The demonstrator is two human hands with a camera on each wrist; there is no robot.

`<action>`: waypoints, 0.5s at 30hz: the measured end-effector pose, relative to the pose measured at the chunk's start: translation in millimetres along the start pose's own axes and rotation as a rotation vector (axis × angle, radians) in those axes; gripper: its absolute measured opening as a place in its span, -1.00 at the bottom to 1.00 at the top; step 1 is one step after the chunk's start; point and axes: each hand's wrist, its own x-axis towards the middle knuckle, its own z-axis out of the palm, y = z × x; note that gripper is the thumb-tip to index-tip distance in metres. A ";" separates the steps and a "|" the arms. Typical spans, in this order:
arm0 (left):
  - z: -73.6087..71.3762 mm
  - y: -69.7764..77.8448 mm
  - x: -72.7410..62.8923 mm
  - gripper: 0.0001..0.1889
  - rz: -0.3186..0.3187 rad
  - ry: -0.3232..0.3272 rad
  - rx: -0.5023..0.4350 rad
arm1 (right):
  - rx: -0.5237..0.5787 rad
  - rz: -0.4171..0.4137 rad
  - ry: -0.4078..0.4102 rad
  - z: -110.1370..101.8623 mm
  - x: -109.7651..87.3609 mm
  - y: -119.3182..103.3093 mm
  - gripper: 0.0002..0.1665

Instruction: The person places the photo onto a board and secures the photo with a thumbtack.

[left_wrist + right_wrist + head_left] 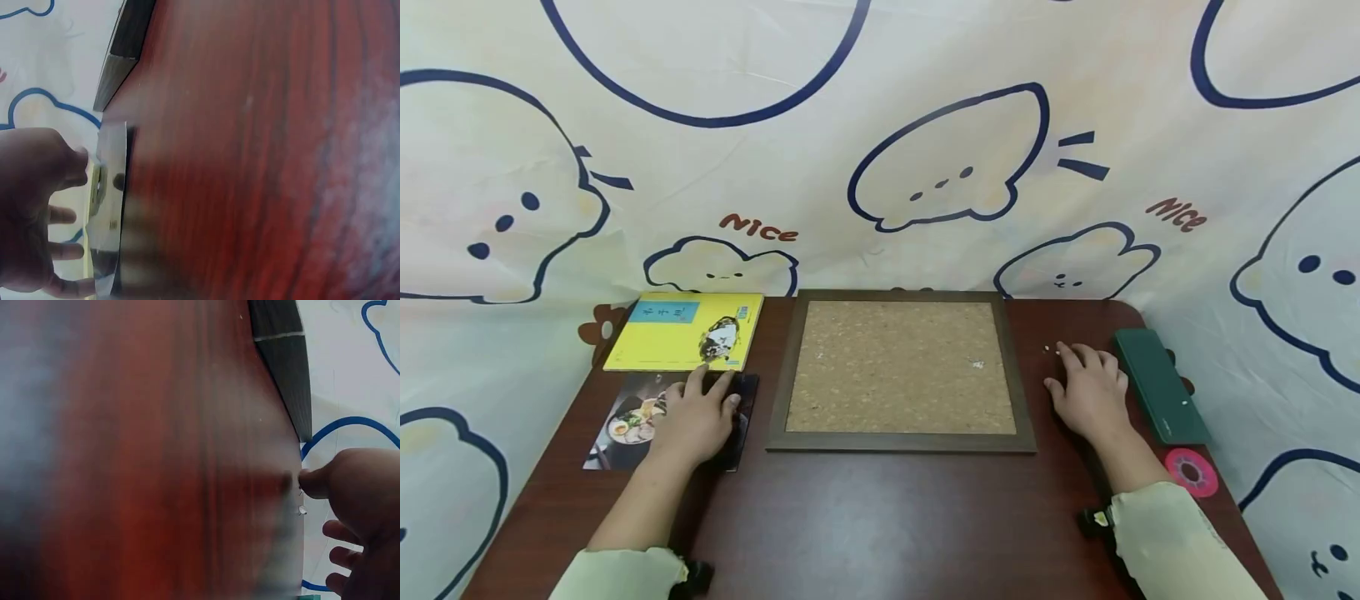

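My left hand [691,421], its fingers loosely spread, is over a dark picture sheet [617,446] with a photo of food bowls. Its fingertips reach the lower edge of a yellow booklet [662,346]. In the left wrist view the sheet [111,187] curls up at its edge beside the hand [28,206]. My right hand [1088,396], fingers relaxed, is at the right of a framed cork board [902,367]. Tiny white pieces [1047,348] lie near its fingertips; the right wrist view shows a small white piece [302,510] by the thumb.
A long dark green case [1161,387] lies along the table's right edge, with a pink ring-shaped roll [1191,472] below it. A small whitish mark [976,364] shows on the cork. Printed cloth [925,250] hangs behind the brown table [880,525] and at both sides.
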 end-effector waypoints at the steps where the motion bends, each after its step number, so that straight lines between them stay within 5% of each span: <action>1: -0.9 -1.5 -0.1 -0.37 -0.007 0.003 0.000 | 0.011 0.007 0.011 0.4 3.0 0.6 -0.26; 9: -5.8 -11.6 2.3 -0.26 -0.028 0.078 -0.026 | 0.028 0.030 0.023 2.4 24.3 7.9 -0.46; 15: -6.7 -16.2 5.0 -0.21 -0.034 0.117 -0.130 | 0.046 0.031 -0.025 2.9 35.5 11.3 -0.52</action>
